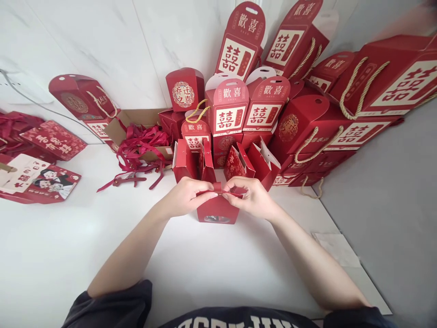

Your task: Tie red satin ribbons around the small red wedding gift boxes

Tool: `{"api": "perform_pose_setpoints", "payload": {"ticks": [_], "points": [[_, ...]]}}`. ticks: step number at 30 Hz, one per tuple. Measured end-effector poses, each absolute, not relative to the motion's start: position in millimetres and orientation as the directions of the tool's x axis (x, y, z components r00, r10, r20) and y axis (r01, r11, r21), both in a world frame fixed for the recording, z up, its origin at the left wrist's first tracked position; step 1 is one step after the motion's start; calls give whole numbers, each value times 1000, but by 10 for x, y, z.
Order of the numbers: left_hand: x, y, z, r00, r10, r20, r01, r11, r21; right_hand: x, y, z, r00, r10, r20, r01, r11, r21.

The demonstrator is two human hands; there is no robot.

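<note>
The work on the red box (217, 207) is looking partway along: a ribbon (217, 187) is already lying across its top and forming a small loop, but it is not appearing firmly tied, so tightening and settling it is probably remaining. The left hand (186, 196) is pinching the ribbon between thumb and forefinger, and the right hand (253, 197) is pinching it likewise, the 2 sets of fingertips nearly meeting at the middle. Behind, 4 red bags (187, 159) are standing with tops gaping and showing no bow that can be made out, so they are seemingly awaiting similar handling. Loose ribbons (141, 142) are spilling from a cardboard carton (139, 117). The box itself is standing upright on the white table (102, 237), just in front of the bags; it is showing a plain red front with an oval window (216, 219) near its base, while the hands are hiding much of its top.
</note>
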State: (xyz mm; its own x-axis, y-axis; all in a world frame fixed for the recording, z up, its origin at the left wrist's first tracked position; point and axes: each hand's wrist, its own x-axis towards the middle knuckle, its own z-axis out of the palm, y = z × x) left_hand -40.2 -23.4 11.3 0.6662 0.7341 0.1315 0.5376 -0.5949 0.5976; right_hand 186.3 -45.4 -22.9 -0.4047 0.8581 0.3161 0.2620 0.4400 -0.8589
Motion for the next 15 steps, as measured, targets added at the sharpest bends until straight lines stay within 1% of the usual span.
{"api": "perform_pose_setpoints", "payload": {"ticks": [2,4,8,11,15], "points": [[-436,-238,171,682,729,61,545,-562,622,1900,-452,-209,-431,853,296,264,433,-862],[-435,-265,217,678,734,31,528,-517,674,1929,-451,-188,-457,843,284,258,431,-865],[-315,-353,185,570,818,84,493,-421,761,1928,-460,-158,-454,839,301,242,441,-864],[-220,-392,95,471,872,130,519,-393,759,1901,-472,-142,-396,863,313,268,435,-860],[-188,-383,37,444,887,125,531,-373,761,1885,-492,-111,-368,877,310,282,423,-861]]}}
